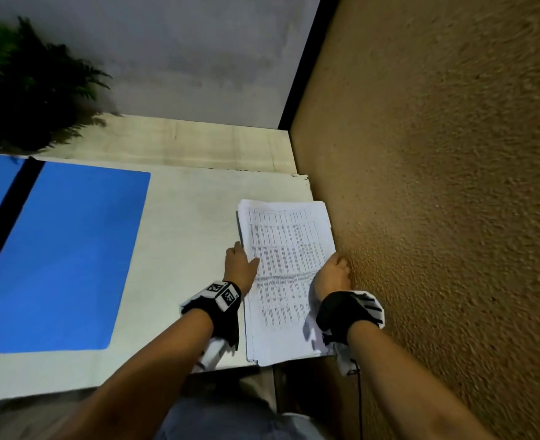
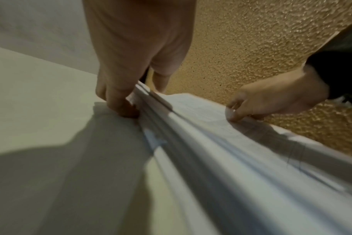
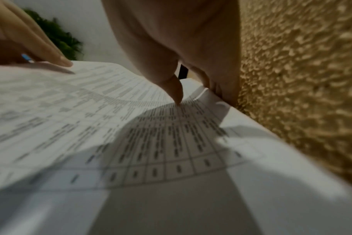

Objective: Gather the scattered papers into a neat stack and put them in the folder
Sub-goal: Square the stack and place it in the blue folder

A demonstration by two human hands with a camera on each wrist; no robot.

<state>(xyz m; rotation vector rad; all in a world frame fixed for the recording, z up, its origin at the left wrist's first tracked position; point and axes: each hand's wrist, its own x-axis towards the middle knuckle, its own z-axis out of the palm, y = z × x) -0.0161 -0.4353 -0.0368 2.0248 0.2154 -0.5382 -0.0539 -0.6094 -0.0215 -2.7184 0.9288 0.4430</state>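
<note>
A stack of printed papers (image 1: 287, 265) lies at the right end of the pale table (image 1: 183, 233), its right edge hanging slightly over the table's edge. My left hand (image 1: 240, 265) grips the stack's left edge, fingers (image 2: 120, 108) curled down against it on the table and thumb on top. My right hand (image 1: 333, 274) pinches the right edge, its thumb (image 3: 177, 95) pressing on the top sheet (image 3: 131, 135). A blue folder (image 1: 62, 255) lies open and flat on the left of the table, well apart from the stack.
A rough tan wall (image 1: 437, 185) runs close along the table's right side, right beside my right hand. A green plant (image 1: 24, 84) stands at the back left. The table's near edge (image 1: 103, 385) is just in front of my arms.
</note>
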